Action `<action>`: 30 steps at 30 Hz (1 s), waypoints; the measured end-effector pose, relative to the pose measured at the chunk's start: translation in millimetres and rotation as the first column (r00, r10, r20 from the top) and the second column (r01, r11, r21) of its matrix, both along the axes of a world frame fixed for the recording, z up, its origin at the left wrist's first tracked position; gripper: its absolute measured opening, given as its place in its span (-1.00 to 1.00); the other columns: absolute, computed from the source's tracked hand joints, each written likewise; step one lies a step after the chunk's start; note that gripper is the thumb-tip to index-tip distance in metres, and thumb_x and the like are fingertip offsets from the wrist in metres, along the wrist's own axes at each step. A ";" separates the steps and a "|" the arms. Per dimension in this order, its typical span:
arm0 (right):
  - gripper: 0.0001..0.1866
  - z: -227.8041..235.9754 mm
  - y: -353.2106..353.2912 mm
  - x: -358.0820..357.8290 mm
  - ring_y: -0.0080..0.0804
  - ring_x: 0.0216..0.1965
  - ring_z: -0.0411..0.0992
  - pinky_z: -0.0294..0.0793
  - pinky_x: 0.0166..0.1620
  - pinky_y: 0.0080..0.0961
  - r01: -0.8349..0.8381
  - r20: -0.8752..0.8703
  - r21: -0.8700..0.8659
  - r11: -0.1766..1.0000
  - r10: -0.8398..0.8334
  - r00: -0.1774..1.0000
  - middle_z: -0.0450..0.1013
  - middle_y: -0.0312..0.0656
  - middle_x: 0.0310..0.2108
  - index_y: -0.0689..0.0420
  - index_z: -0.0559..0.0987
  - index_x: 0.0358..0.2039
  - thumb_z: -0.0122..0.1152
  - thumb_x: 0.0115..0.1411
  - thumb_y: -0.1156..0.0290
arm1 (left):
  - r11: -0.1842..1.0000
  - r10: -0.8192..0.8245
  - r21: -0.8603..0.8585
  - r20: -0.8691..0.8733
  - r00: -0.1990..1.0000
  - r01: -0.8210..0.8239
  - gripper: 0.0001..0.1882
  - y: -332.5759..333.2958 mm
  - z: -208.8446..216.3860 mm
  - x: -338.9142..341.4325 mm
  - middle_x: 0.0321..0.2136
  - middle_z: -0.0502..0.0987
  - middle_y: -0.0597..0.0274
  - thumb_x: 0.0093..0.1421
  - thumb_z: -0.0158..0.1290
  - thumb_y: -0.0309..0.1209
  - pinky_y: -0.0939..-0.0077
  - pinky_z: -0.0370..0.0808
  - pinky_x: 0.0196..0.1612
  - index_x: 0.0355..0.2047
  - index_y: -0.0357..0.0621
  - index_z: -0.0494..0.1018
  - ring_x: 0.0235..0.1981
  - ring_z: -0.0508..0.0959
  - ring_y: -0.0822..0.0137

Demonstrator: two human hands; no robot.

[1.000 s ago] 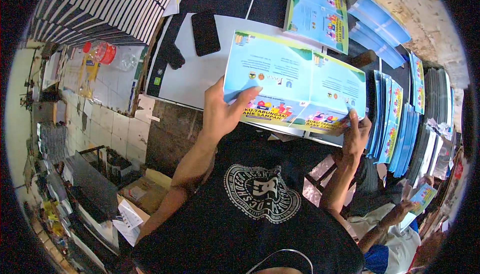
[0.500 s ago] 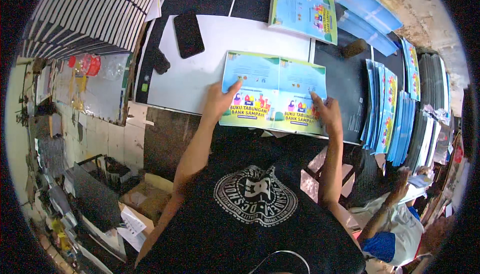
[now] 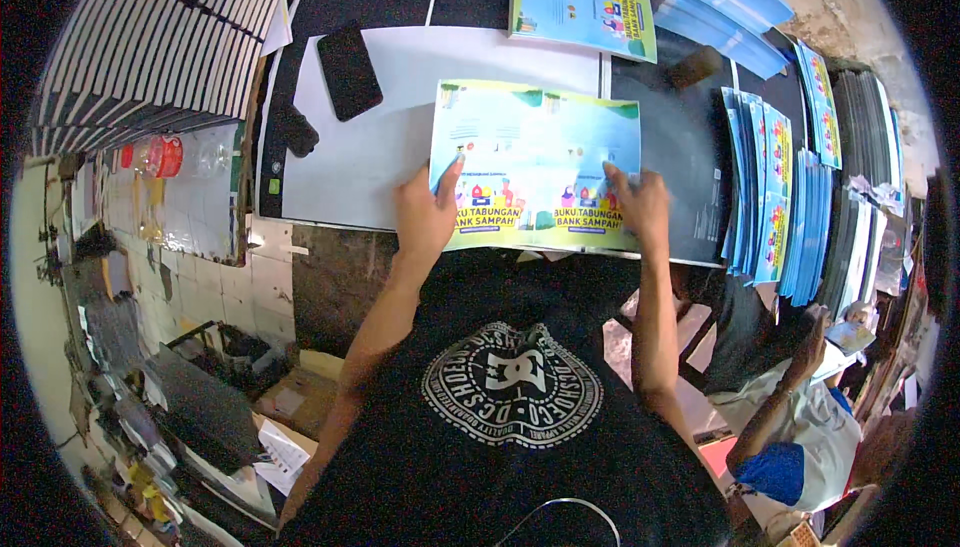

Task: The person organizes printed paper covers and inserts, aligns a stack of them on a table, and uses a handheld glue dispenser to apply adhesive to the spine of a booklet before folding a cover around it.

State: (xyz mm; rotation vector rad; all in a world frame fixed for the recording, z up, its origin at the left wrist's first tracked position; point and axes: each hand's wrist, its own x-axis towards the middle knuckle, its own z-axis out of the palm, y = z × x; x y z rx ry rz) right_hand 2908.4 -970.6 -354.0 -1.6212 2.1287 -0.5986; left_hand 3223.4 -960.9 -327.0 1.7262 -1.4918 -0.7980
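Note:
A printed sheet point(image 3: 540, 182), blue, green and yellow with the same cover design twice side by side, is held over the near edge of the table. My left hand point(image 3: 428, 209) grips its left edge, thumb on top and the other fingers beneath. My right hand point(image 3: 640, 202) pinches the right edge in the same way. Whether it is one sheet or a thin sheaf, I cannot tell. Beyond it lies a stack of matching printed sheets point(image 3: 580, 2). Under the held sheet is a white board point(image 3: 390, 147) on the dark tabletop.
A black phone point(image 3: 350, 72) and a small dark object point(image 3: 295, 132) lie on the left. Several blue printed stacks point(image 3: 765, 187) stand at the right, with a brown block point(image 3: 695, 67) nearby. Tall dark-and-white piles point(image 3: 170, 32) rise at the far left. Another person point(image 3: 800, 437) is at the lower right.
The sheet now looks brighter and slightly tilted, still between both hands. The whole view has shifted, so the table things appear a little further left and higher. The other person's arm has moved.

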 end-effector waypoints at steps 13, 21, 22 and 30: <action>-0.60 39.2 14.5 -11.4 -0.53 -0.42 0.46 0.47 -0.31 -0.54 0.149 0.683 -0.307 0.940 0.108 0.723 0.54 -0.25 -0.40 0.28 0.59 -0.18 0.40 0.19 0.19 | 0.934 -0.183 -0.326 -0.084 0.979 0.147 -0.79 -24.2 10.8 33.8 -0.34 0.65 0.05 0.31 0.09 -0.47 0.39 0.53 -0.21 -0.11 -0.36 0.51 -0.30 0.63 0.35; -0.30 8.5 29.7 -42.8 -0.19 0.11 0.37 0.39 0.16 -0.15 0.257 0.836 0.013 0.966 -0.151 0.527 0.36 -0.05 0.14 0.25 0.21 0.27 0.15 0.33 0.02 | 0.978 -0.193 -0.149 -0.363 0.912 0.148 -0.76 -29.0 6.1 24.6 -0.28 0.64 0.16 0.35 0.05 -0.40 0.48 0.50 -0.15 -0.10 -0.36 0.49 -0.27 0.56 0.46; -0.25 32.0 28.1 -32.6 -0.14 0.14 0.38 0.39 0.18 -0.09 0.245 0.888 0.024 0.969 -0.133 0.440 0.35 -0.02 0.17 0.27 0.18 0.28 0.14 0.33 -0.03 | 0.960 -0.262 -0.219 -0.469 0.844 0.177 -0.72 -27.1 18.2 21.1 -0.28 0.63 0.18 0.39 0.01 -0.34 0.50 0.49 -0.16 -0.08 -0.35 0.49 -0.26 0.54 0.49; -0.33 50.3 10.3 -19.4 -0.38 -0.27 0.53 0.52 -0.26 -0.48 0.274 0.565 0.197 0.941 -0.337 0.753 0.56 -0.04 -0.21 0.36 0.51 -0.03 0.35 0.16 -0.06 | 0.974 -0.133 0.156 -0.204 0.970 0.167 -0.48 -45.2 14.5 11.0 -0.36 0.65 0.07 0.30 0.10 -0.04 0.31 0.54 -0.20 -0.14 -0.38 0.52 -0.31 0.64 0.24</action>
